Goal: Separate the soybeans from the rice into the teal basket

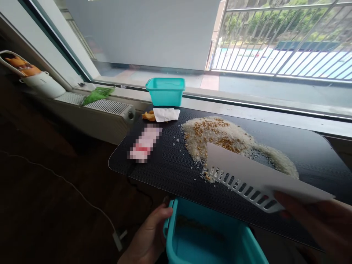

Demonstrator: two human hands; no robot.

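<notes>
- On the black tabletop (170, 168): one heap of white rice (242, 134), strewn with golden kernels (229, 143)
- Before the heap's near edge: one white slotted plate (242, 165), its right end gripped by the blurred right hand (316, 220), fingers folded around it
- Below the table edge: one turquoise bin (200, 216), its left rim clasped by the left hand (151, 231), thumb on top
- Toward the window: one turquoise tub (166, 95)

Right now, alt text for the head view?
Right-hand grip holds a white slotted scraper at a mixed pile of white and golden grains on a dark table; left-hand grip holds a teal bin at the near edge.
</notes>
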